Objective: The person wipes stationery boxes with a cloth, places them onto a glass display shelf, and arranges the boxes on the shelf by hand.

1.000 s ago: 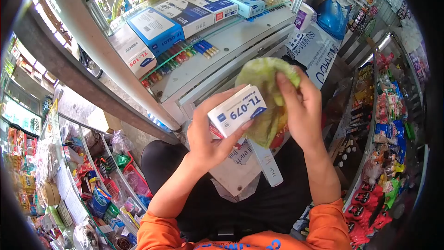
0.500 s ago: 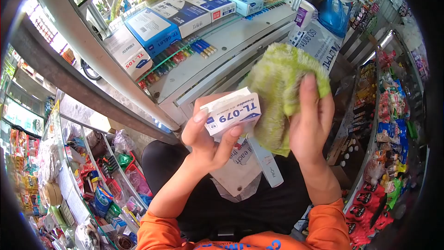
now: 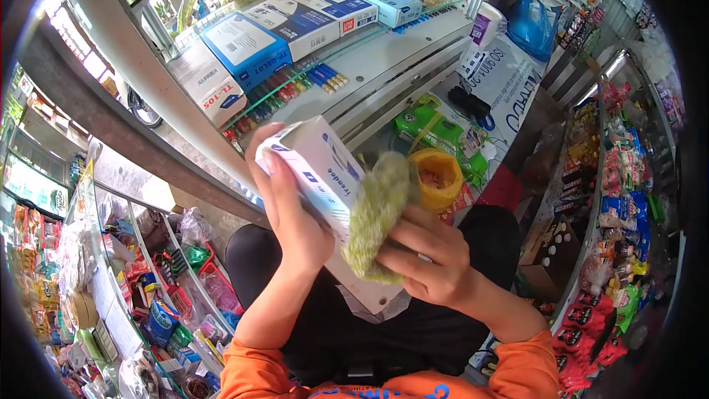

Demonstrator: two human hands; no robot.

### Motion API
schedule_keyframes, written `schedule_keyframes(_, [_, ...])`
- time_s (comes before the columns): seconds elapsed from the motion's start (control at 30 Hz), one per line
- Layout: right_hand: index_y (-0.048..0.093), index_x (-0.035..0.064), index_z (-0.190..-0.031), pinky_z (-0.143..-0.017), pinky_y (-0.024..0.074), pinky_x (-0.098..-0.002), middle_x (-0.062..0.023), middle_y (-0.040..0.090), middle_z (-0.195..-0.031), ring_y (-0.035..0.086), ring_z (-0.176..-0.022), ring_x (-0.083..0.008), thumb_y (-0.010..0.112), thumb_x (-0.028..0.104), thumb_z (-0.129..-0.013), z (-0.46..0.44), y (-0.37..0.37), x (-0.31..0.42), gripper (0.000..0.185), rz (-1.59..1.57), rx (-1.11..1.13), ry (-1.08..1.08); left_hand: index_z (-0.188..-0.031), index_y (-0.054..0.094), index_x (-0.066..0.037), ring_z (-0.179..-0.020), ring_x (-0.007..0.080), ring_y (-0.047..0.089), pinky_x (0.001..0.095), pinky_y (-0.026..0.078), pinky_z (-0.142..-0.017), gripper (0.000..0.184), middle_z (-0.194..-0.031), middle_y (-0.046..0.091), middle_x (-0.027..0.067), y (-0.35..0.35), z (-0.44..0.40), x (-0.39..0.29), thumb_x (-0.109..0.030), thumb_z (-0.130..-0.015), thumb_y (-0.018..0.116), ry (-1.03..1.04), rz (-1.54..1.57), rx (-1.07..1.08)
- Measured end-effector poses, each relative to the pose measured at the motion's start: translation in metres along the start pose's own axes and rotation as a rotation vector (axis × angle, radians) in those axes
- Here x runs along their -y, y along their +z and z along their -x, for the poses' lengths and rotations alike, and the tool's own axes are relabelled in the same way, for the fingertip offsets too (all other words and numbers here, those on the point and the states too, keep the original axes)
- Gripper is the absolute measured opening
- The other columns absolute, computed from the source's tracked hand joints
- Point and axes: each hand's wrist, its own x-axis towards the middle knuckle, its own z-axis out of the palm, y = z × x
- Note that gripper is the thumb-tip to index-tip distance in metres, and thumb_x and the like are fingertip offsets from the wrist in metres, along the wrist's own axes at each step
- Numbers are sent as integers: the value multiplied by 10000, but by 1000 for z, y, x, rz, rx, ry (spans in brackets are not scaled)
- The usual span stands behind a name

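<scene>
My left hand (image 3: 292, 225) is closed around a small white cardboard box (image 3: 317, 166) with blue print, tilted in front of the display case. My right hand (image 3: 432, 255) grips a fuzzy yellow-green cloth (image 3: 377, 222), bunched up and slightly blurred. The cloth presses against the right side of the box and covers part of it. Beneath both hands, a worn board (image 3: 362, 292) lies over my lap, mostly hidden. Just past the cloth stands a yellow container (image 3: 437, 181) with reddish contents, beside a green package (image 3: 443, 131).
Boxes, including a blue one (image 3: 247, 48) and a white one (image 3: 207, 85), stand on the glass case. Several pens (image 3: 325, 77) lie under its glass. A blue plastic bag (image 3: 533, 28) sits at the far right. Shelves of packets (image 3: 624, 207) line the right side.
The box has turned in my left hand and moved up and left. My right hand brought the cloth down and left against it, uncovering the green package and yellow container.
</scene>
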Motion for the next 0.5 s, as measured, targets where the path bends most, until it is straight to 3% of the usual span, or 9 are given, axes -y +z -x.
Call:
schedule_keyframes(0.13, [705, 36, -1114, -880, 574, -435, -145, 638, -1237, 659, -1092, -377, 708, 6, -733, 12, -9, -9, 383, 3, 37, 11, -1440, 349, -135, -1145, 190, 525, 345, 426, -1008, 455, -1265, 524, 91, 9, -6, 1, -400, -1075, 414, 159, -74, -16])
schedule_keyframes(0.2, [658, 24, -1202, -886, 549, -461, -167, 614, -1269, 652, -1072, -389, 683, -16, -755, 4, -15, -13, 450, 56, 0, 230, -1442, 365, -143, -1173, 197, 529, 354, 447, -1013, 453, -1273, 533, 73, 5, -6, 3, -409, -1078, 406, 206, -102, -22])
schedule_keyframes(0.23, [578, 12, -1314, -977, 472, -479, -203, 552, -1341, 584, -1166, -400, 652, 28, -850, -2, -18, -17, 470, 47, 89, 336, -1435, 367, -145, -1169, 193, 528, 354, 442, -1015, 448, -1268, 534, 72, -2, -6, 5, -412, -1077, 410, 197, -111, 31])
schedule_keyframes(0.27, [578, 12, -1314, -977, 472, -479, -203, 552, -1341, 584, -1166, -400, 652, 28, -850, -8, -19, -19, 470, 52, 86, 332, -1427, 369, -148, -1165, 189, 526, 355, 437, -1017, 443, -1262, 535, 71, -5, -6, 5, -415, -1076, 413, 186, -120, 85])
schedule_keyframes(0.33, [503, -3, -1394, -1072, 379, -468, -224, 486, -1407, 481, -1293, -394, 608, 114, -946, -20, -22, -18, 475, 149, 104, 429, -1383, 406, -140, -1131, 172, 532, 330, 426, -1013, 400, -1230, 541, 64, -1, -3, 4, -401, -1080, 407, 192, -107, 92])
schedule_keyframes(0.37, [428, -19, -1454, -1101, 327, -460, -232, 439, -1448, 419, -1341, -390, 576, 193, -995, -23, -26, -21, 527, -22, 102, 403, -1363, 420, -135, -1121, 162, 530, 317, 419, -1009, 382, -1211, 542, 59, -3, -4, 7, -394, -1083, 399, 152, -126, 43])
schedule_keyframes(0.4, [428, -19, -1454, -1101, 327, -460, -232, 439, -1448, 419, -1341, -390, 576, 193, -995, -28, -26, -17, 527, -21, 102, 395, -1342, 435, -130, -1110, 152, 529, 305, 412, -1005, 365, -1191, 544, 54, -3, -4, 8, -387, -1085, 392, 113, -144, -9])
schedule_keyframes(0.47, [400, -31, -1475, -1082, 347, -474, -230, 438, -1453, 437, -1322, -395, 600, 208, -984, -39, -22, -4, 582, -283, 51, 409, -1265, 465, -99, -1050, 131, 513, 293, 411, -951, 347, -1119, 527, 54, -3, -3, 7, -373, -1097, 335, 141, -275, 108])
schedule_keyframes(0.5, [423, -8, -1472, -1050, 419, -394, -190, 471, -1433, 543, -1234, -322, 659, 144, -929, -44, -19, -3, 611, -265, 18, 384, -1247, 466, -86, -1021, 127, 504, 288, 408, -927, 354, -1103, 516, 55, -2, -1, 7, -369, -1100, 313, 136, -337, 152])
